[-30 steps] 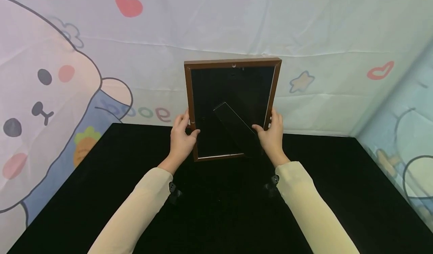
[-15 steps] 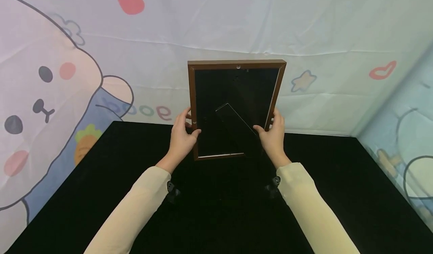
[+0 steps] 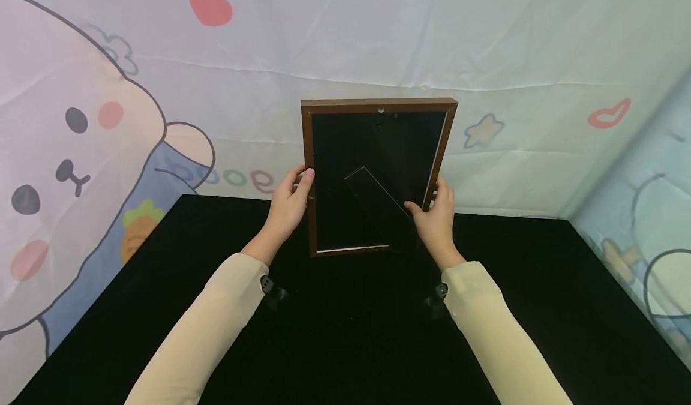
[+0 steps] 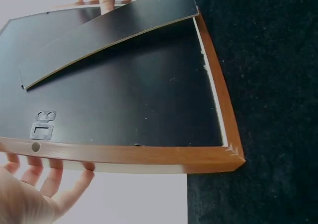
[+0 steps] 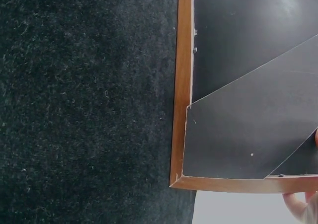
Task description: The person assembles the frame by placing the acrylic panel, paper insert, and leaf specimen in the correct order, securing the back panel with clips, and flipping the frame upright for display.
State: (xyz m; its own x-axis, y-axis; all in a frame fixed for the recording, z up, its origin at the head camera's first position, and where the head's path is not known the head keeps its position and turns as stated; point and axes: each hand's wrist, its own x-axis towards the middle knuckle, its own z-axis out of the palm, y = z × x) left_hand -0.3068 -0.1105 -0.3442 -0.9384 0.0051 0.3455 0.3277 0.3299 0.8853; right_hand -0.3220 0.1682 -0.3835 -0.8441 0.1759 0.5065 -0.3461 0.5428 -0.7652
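Observation:
A picture frame (image 3: 380,138) with a brown border and black back stands nearly upright in front of me, back towards me. Across its back runs a slanting black easel stand (image 4: 124,28), its lower end at the frame's lower right corner. My left hand (image 3: 290,204) holds the left border, thumb along the edge; the left wrist view shows its fingertips at the outer side. On the right border my right hand (image 3: 436,219) grips with the thumb on the back, beside the stand, and the fingers behind. The frame's front is hidden.
A black cloth (image 3: 345,345) covers the table under the frame. Close behind hangs a pale printed backdrop (image 3: 518,39) with a cartoon bear, hearts and a star; another printed sheet (image 3: 658,225) rises at the right side.
The frame has shifted slightly right in the head view and now stands almost still. My left hand's thumb has moved up from the back to the left edge; the right hand keeps its grip.

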